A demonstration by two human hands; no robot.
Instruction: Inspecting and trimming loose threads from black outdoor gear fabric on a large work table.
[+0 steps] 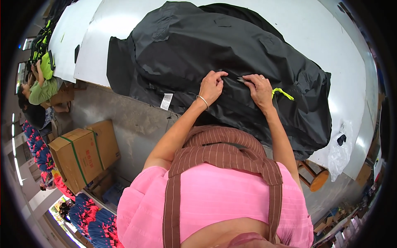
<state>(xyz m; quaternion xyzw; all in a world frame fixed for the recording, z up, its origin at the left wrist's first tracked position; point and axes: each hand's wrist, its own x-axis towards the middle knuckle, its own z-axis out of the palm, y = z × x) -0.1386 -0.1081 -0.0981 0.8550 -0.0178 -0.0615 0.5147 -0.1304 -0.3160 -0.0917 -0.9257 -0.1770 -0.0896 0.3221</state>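
A large piece of black fabric sewing work [194, 49], with seams and a small pocket-like patch, lies spread over the white table. My left hand [212, 87] is closed on it near its middle, fingertips pinching the fabric; whether a thread is also between them is too small to tell. Close to its right, my right hand [260, 91] grips a small pair of thread snips [241, 79], their metal points directed at the left fingertips. A bright yellow-green cord [284, 94] lies on the fabric beside my right wrist. A white label [166, 101] hangs at the near left edge.
The white table [111, 20] curves round the fabric. A clear plastic bag [341, 153] hangs over its right edge, above a wooden stool [319, 180]. Strapped cardboard boxes [80, 157] stand at left. Farther left, a person [43, 91] in green handles yellow-green pieces.
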